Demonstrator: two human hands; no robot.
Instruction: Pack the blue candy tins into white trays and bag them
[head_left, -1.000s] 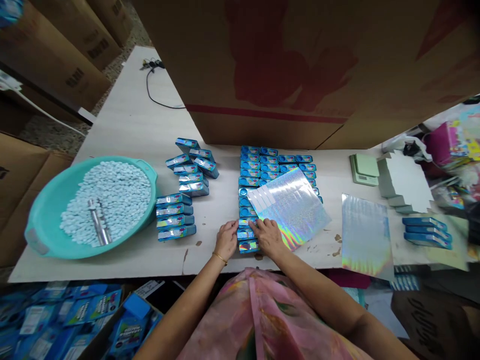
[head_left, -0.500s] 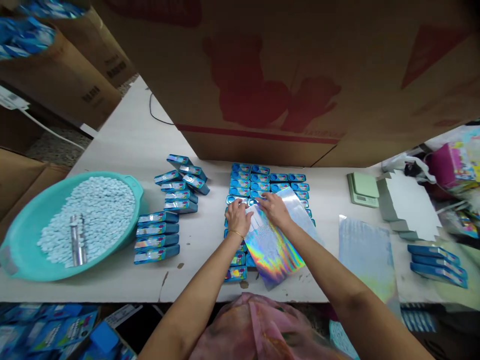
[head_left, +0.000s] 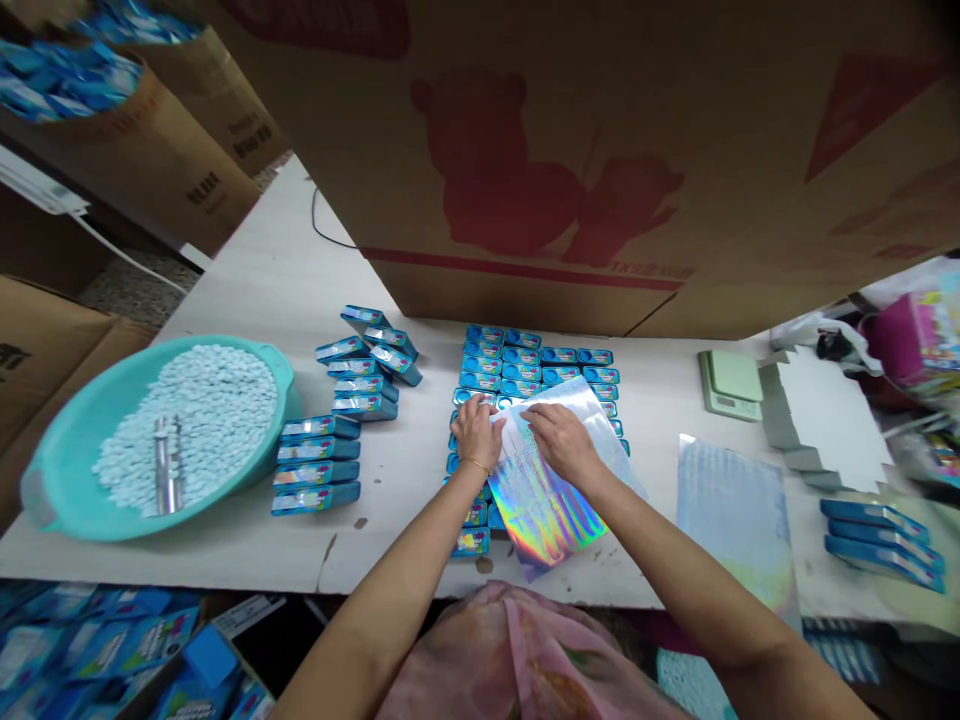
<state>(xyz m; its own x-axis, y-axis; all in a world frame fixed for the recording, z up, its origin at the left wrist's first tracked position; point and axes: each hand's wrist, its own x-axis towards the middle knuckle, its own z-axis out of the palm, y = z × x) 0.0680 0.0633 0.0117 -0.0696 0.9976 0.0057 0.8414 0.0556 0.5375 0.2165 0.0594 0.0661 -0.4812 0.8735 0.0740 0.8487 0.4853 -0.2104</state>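
Note:
A shiny holographic sheet (head_left: 555, 490) with pale label-like strips near its upper left corner lies slanted over rows of small blue flip-top boxes (head_left: 480, 365). My left hand (head_left: 476, 435) rests at the sheet's upper left corner, its fingertips on a box and its thumb apart, over the sheet's edge. My right hand (head_left: 559, 440) is over the upper part of the sheet, fingers drawn together near the strips. Whatever is between those fingertips is too small to make out. Both hands partly cover the boxes and the sheet.
At left, a turquoise basin (head_left: 56, 470) holds pale blue tablets and a metal scoop (head_left: 169, 470). Stacked blue boxes (head_left: 319, 450) stand beside it. A large carton (head_left: 540, 200) blocks the back. A scale (head_left: 731, 383), white cardboard (head_left: 825, 410) and another sheet (head_left: 731, 510) lie right.
My right hand has drawn back from the boxes toward me, onto the sheet. My left hand stays at the sheet's corner. The camera view has shifted slightly.

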